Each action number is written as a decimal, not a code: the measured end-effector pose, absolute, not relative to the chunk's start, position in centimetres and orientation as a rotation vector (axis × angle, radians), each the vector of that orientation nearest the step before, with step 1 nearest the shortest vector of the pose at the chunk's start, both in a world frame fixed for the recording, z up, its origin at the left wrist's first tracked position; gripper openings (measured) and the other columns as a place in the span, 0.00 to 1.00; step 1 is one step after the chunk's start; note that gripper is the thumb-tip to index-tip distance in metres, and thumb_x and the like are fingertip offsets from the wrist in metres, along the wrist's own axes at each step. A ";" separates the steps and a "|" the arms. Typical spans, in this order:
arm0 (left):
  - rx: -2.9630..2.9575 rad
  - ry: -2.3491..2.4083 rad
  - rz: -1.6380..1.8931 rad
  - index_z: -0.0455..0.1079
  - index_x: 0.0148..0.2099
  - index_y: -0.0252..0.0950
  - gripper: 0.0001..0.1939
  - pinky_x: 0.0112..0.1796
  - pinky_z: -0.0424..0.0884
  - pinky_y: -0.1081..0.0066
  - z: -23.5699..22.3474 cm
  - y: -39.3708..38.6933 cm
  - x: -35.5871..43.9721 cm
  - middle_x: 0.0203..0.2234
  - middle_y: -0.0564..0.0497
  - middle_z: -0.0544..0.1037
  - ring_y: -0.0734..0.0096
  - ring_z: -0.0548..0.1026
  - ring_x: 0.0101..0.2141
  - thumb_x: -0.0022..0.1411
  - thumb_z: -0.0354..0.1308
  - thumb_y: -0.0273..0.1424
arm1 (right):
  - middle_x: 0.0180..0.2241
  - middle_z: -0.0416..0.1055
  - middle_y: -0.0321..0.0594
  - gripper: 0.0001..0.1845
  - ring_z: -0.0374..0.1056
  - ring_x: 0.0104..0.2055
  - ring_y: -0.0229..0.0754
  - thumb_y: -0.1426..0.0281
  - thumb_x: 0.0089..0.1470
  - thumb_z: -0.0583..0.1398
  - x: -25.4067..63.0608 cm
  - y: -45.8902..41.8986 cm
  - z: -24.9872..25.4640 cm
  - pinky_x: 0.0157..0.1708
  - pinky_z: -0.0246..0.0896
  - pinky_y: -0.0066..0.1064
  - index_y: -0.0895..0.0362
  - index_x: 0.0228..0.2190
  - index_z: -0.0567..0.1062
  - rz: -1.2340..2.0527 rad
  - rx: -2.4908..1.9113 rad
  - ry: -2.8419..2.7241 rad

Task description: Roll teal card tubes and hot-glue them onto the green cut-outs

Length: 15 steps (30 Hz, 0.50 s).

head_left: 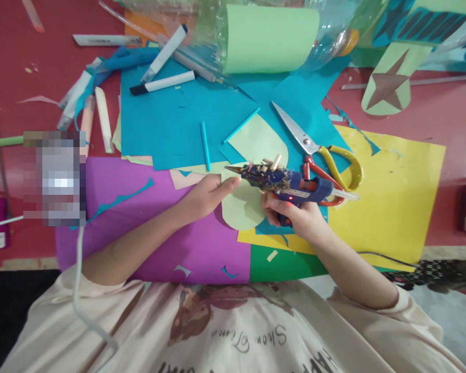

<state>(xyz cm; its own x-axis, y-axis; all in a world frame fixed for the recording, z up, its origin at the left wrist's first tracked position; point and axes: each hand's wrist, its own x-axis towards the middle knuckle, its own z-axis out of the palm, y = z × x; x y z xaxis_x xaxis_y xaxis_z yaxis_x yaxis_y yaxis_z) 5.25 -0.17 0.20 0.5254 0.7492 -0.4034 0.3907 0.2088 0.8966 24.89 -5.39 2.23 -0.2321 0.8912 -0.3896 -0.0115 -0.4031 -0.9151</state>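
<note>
My right hand [295, 215] grips a blue hot glue gun [291, 184] by its handle, nozzle pointing left, a red light glowing on its side. Dried glue and scraps cling to its barrel. My left hand [205, 194] presses a pale green rounded paper shape [241, 207] down, fingers pinched on its left edge, the forefinger stretched towards the nozzle tip. The shape lies where the purple sheet [147, 223], the yellow sheet [392, 197] and a green sheet [283, 267] meet.
Yellow-handled scissors [322, 153] lie just behind the glue gun. A blue sheet [171, 119] carries a rolled blue paper stick [205, 146] and markers [165, 83]. A clear plastic bottle with green paper [267, 36] sits at the back. A star cut-out [390, 80] lies at back right. A white cable [79, 290] hangs on the left.
</note>
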 end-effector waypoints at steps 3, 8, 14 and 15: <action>1.400 1.043 0.352 0.45 0.21 0.39 0.27 0.21 0.48 0.73 0.3 -0.1 5.2 0.16 0.58 0.48 0.79 0.51 0.19 0.61 0.45 0.53 | 0.15 0.64 0.32 0.11 0.56 0.15 0.32 0.64 0.49 0.59 24.9 -5.4 2.2 0.16 0.52 0.27 0.56 0.21 0.66 1.720 -1.344 -1.094; 1.371 1.046 0.383 0.51 0.21 0.38 0.27 0.22 0.56 0.73 0.5 -0.2 5.3 0.15 0.57 0.55 0.76 0.59 0.20 0.60 0.47 0.54 | 0.15 0.63 0.31 0.10 0.57 0.15 0.32 0.65 0.48 0.59 25.0 -5.3 2.2 0.17 0.53 0.27 0.56 0.21 0.66 1.736 -1.335 -1.075; 1.365 1.061 0.395 0.58 0.24 0.37 0.26 0.27 0.65 0.71 0.1 -0.3 5.2 0.17 0.55 0.63 0.71 0.67 0.24 0.60 0.48 0.54 | 0.15 0.64 0.31 0.10 0.57 0.15 0.31 0.65 0.49 0.59 25.0 -5.3 2.0 0.16 0.52 0.26 0.56 0.22 0.66 1.724 -1.332 -1.081; 1.364 1.059 0.393 0.59 0.24 0.37 0.26 0.27 0.66 0.71 0.0 -0.3 5.1 0.17 0.55 0.64 0.71 0.68 0.24 0.60 0.48 0.54 | 0.14 0.64 0.31 0.10 0.57 0.15 0.31 0.65 0.48 0.59 25.0 -5.3 2.0 0.16 0.52 0.26 0.56 0.21 0.66 1.723 -1.336 -1.087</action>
<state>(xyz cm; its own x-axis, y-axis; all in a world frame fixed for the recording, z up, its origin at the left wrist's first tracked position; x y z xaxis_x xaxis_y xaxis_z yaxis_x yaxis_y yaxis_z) 5.14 -0.30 0.03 0.5118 0.7700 -0.3810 0.3346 0.2298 0.9139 25.03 -5.28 2.00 -0.2314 0.8897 -0.3937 -0.0279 -0.4105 -0.9114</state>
